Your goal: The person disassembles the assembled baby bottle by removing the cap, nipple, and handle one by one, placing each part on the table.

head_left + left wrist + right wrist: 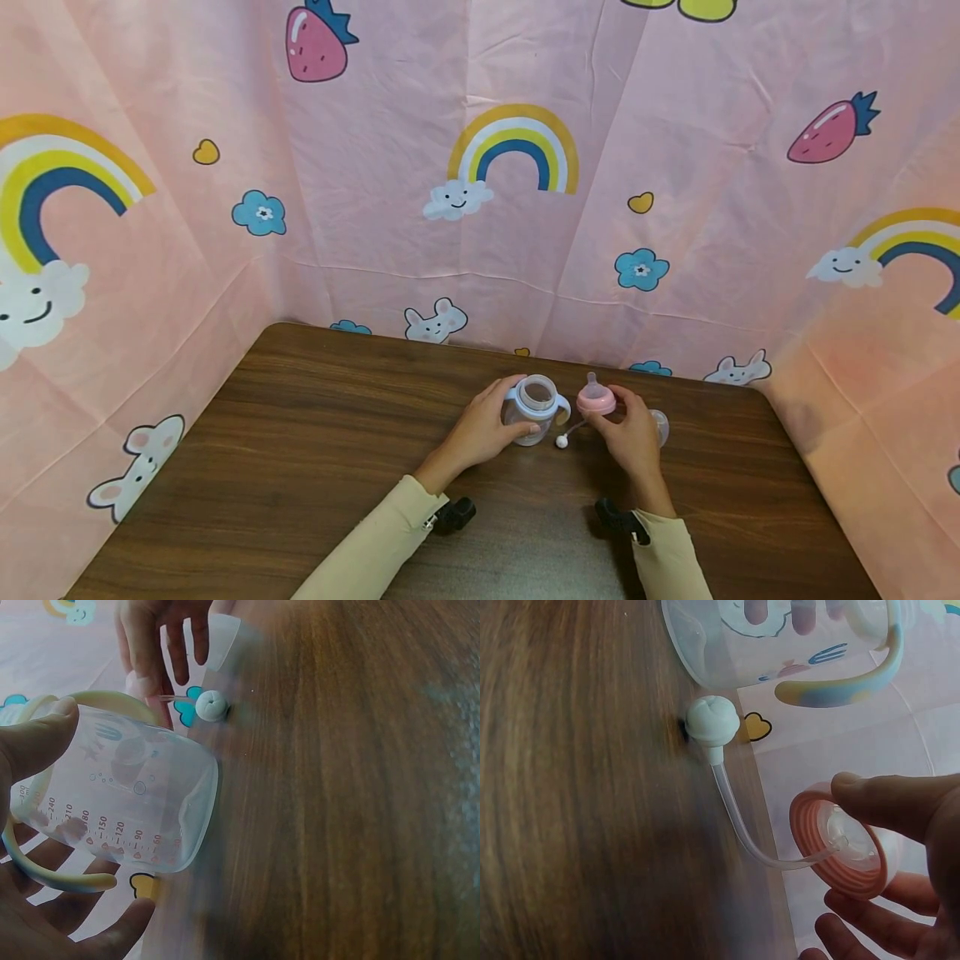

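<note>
A clear baby bottle (527, 427) with two handles and a measuring scale stands upright on the table, its mouth uncovered. My left hand (480, 425) holds it round the side, thumb in front and fingers behind. To its right, my right hand (630, 429) pinches a pink screw collar (832, 840) with a clear nipple (592, 382) on top, lifted above the table. From the collar's underside runs a thin clear straw (739, 825), ending in a white weighted ball (712, 720) close to the tabletop. The collar and the bottle are apart.
A clear dome-shaped cap (661, 427) lies on the table just right of my right hand, partly hidden by it. The brown wooden table (300, 450) reaches back to a pink patterned cloth (375, 208) hanging behind and at both sides.
</note>
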A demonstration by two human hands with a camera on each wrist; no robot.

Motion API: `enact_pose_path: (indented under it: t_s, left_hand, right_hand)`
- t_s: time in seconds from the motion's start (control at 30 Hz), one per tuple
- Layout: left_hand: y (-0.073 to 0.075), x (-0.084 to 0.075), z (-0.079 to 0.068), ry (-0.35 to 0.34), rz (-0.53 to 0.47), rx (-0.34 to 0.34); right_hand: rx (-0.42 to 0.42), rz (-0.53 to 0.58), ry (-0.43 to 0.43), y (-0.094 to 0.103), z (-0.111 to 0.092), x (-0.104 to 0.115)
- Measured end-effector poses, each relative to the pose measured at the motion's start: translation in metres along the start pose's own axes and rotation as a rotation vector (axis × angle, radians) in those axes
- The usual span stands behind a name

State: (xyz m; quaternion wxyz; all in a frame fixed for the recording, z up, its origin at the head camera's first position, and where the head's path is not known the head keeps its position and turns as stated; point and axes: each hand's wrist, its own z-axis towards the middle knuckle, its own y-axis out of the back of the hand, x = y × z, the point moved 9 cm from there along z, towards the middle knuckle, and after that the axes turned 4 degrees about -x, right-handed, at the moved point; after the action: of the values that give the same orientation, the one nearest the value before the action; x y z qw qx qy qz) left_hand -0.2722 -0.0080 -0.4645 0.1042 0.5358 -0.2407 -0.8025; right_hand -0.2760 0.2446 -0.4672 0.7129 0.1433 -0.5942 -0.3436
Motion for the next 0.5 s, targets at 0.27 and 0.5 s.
enact_pose_path:
  t_s: [0.27,0.5]
  left_hand:
    - [-0.0004,0.0012,-0.0003,0.002,0.004,0.002]
    - [-0.0007,0.0021,-0.0005,0.01,0.003,0.008]
  right_hand:
    - [0.015,0.015,-0.012,-0.0015,-0.0008,-0.0011]
    - [0.018,-0.01,-0.007,-0.0029,-0.001,-0.0016]
